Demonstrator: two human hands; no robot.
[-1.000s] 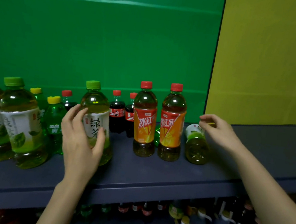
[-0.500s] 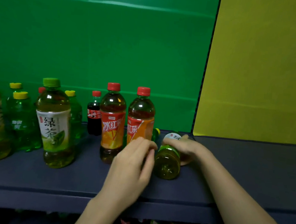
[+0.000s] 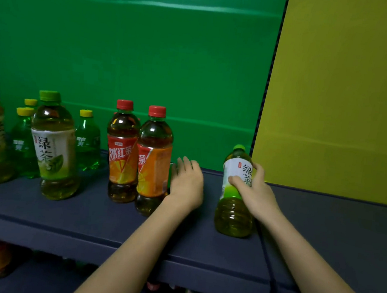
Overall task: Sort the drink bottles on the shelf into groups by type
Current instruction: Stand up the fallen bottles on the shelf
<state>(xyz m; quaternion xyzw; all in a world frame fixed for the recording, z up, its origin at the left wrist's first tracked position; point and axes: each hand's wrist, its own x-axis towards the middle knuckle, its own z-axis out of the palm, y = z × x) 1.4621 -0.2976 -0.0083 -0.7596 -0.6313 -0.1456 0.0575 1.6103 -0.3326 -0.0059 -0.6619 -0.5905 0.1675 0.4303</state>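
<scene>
Firmly, the right hand (image 3: pixel 256 196) held the small green tea bottle (image 3: pixel 233 212) in a closed grip round its label, the bottle standing on the shelf (image 3: pixel 86 218) well apart to the right of the others. The left hand (image 3: pixel 187 183) had an open grip, fingers straight, holding nothing, just beside the nearer of two iced tea bottles (image 3: pixel 154 166). A larger green tea bottle (image 3: pixel 54 149) and green soda bottles (image 3: pixel 87 143) stood farther left.

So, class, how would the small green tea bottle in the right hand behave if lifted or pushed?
The green tea bottle looks nearly full, so probably heavy for its size. Tall on a narrow base, it may tip if pushed high up. Its round body would likely roll if laid down.
</scene>
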